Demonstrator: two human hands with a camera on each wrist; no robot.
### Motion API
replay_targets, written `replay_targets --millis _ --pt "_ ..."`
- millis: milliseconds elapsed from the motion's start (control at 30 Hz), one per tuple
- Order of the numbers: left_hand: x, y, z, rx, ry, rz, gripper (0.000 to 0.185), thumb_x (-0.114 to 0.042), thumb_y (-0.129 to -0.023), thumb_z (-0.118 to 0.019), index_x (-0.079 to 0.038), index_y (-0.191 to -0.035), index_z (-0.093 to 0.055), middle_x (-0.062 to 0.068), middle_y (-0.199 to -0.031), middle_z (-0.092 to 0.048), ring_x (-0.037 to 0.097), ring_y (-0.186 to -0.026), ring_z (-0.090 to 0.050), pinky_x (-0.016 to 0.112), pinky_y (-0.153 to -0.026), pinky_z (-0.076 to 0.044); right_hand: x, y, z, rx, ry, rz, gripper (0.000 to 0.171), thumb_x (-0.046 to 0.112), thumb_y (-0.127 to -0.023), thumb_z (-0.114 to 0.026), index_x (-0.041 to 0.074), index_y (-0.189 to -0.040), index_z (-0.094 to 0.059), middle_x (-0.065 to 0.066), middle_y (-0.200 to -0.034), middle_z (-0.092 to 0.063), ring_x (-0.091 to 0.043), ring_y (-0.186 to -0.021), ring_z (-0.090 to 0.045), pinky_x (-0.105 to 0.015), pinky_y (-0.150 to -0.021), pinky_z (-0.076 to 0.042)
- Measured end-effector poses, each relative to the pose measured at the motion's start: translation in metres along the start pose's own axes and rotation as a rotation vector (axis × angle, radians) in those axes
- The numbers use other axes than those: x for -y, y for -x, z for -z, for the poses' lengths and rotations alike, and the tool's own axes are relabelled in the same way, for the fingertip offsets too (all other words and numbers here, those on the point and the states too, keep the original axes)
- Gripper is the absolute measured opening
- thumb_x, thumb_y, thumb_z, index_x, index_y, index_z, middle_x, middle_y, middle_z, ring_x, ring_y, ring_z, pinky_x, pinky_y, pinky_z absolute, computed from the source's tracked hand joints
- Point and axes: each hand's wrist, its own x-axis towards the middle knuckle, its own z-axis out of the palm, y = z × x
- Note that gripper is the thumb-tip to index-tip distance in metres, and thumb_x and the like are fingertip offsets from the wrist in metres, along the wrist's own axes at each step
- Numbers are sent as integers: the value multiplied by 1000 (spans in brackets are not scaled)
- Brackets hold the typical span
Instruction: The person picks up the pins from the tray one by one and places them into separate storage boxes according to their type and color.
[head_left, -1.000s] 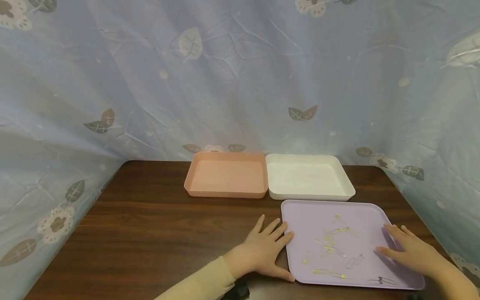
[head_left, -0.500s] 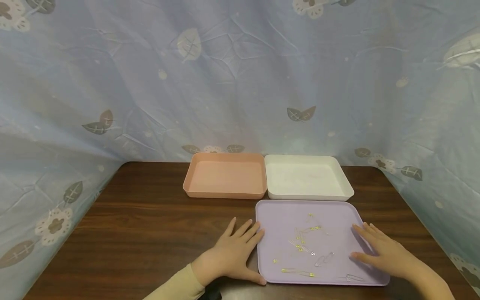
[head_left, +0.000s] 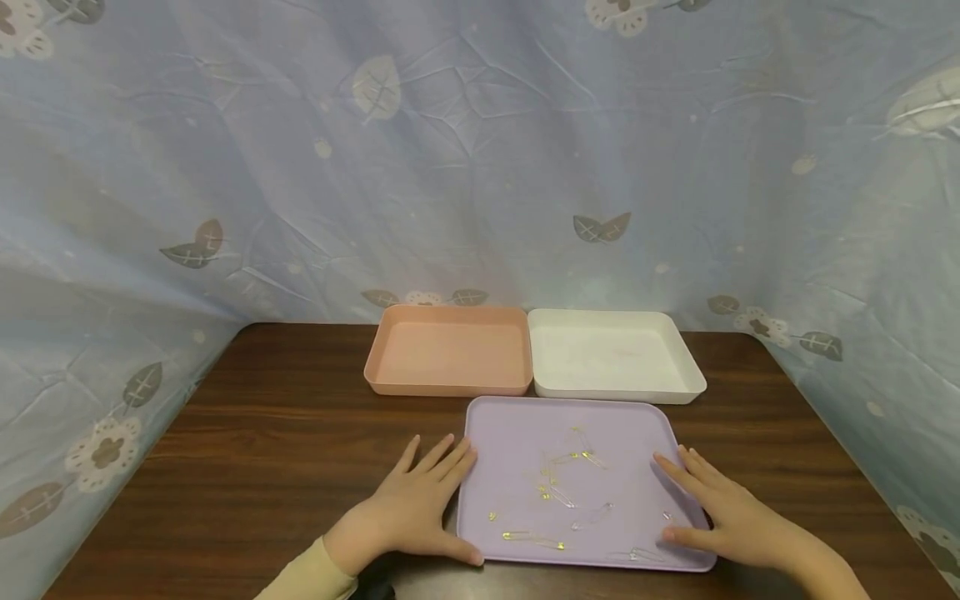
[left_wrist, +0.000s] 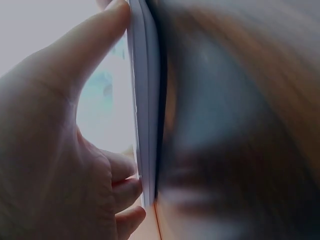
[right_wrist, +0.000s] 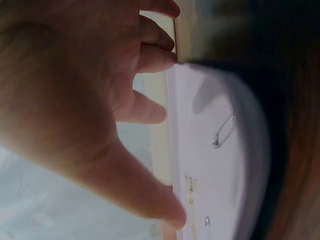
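Observation:
A shallow lavender tray (head_left: 510, 467) lies on the table, with several gold safety pins (head_left: 533, 540) and silver safety pins (head_left: 592, 517) scattered over it. My left hand (head_left: 408, 508) touches the tray's left edge, its fingers spread and straight. In the left wrist view the thumb and fingertips rest against the tray's rim (left_wrist: 145, 110). On the opposite side my right hand (head_left: 738, 517) lies over the right edge, fingers extended. A silver safety pin (right_wrist: 224, 132) shows close to that hand in the right wrist view.
A pink tray (head_left: 450, 390) and a white tray (head_left: 618, 395) stand side by side at the back, just beyond the lavender one. Behind the dark wooden table (head_left: 285, 433) hangs a patterned curtain (head_left: 480, 167).
Both hands and the lavender tray have shifted left across the table, the safety pins moving along with it. The pink and white trays have stayed put.

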Motion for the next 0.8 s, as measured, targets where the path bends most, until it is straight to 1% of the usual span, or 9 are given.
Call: replay_targets --millis 167,267,367,400,533,600,700,767,800 --pt "15 12 4 -13 44 26 125 -87 -63 -59 -12 -155 -22 5 -163 -20 32 -152 -13 65 -117 -3 13 -4 -9 19 -38 85 97 53 -73 -78 20 -152 -33 -40 -150 -25 -62 -132 -31 -75 -88 -39" --pt "23 19 7 -17 64 42 125 -86 -62 -61 -12 -155 -23 6 -163 -21 33 -152 -14 66 -117 -5 19 -6 -15 17 -35 129 105 59 -69 -78 18 -154 -30 -41 -151 -22 -46 -146 -17 -74 -89 -39" --pt "29 23 9 -11 78 54 126 -86 -61 -62 -12 -155 -23 6 -163 -21 33 -152 -14 67 -116 -5 23 -8 -20 10 -12 144 110 65 -66 -76 18 -154 -28 -40 -152 -22 -30 -150 -8 -73 -91 -38" --pt "31 25 10 -8 83 57 126 -86 -61 -63 -12 -155 -23 6 -163 -20 33 -152 -14 67 -116 -5 25 -9 -22 7 -2 146 112 67 -66 -75 18 -154 -28 -39 -152 -22 -31 -150 -8 -73 -91 -38" --pt "35 27 14 0 112 64 127 -84 -60 -65 -11 -155 -23 7 -163 -20 35 -152 -14 69 -115 -4 30 -14 -27 4 57 136 113 74 -64 -70 20 -154 -28 -38 -152 -21 -47 -146 -19 -71 -95 -38" --pt "36 28 15 -1 124 68 127 -83 -60 -67 -10 -155 -24 8 -163 -21 36 -151 -14 69 -115 -4 32 -17 -28 -1 96 136 113 77 -64 -67 20 -154 -28 -38 -152 -22 -40 -150 -9 -69 -96 -38" --pt "36 30 17 -1 136 77 127 -82 -59 -68 -9 -154 -25 9 -163 -21 36 -151 -15 69 -115 -4 35 -20 -29 -9 139 137 114 79 -63 -65 21 -154 -30 -36 -153 -24 -13 -150 12 -66 -98 -39" --pt "36 31 18 1 137 84 127 -81 -59 -69 -9 -154 -25 10 -162 -22 36 -151 -15 69 -115 -4 37 -22 -28 -8 158 141 114 80 -62 -65 21 -153 -31 -35 -152 -26 -7 -148 13 -64 -98 -38" --pt "36 32 18 2 137 86 128 -81 -59 -69 -8 -154 -25 10 -162 -22 36 -151 -15 69 -115 -4 38 -23 -27 -1 157 142 113 80 -62 -65 20 -153 -32 -36 -152 -26 -12 -150 10 -65 -98 -38"
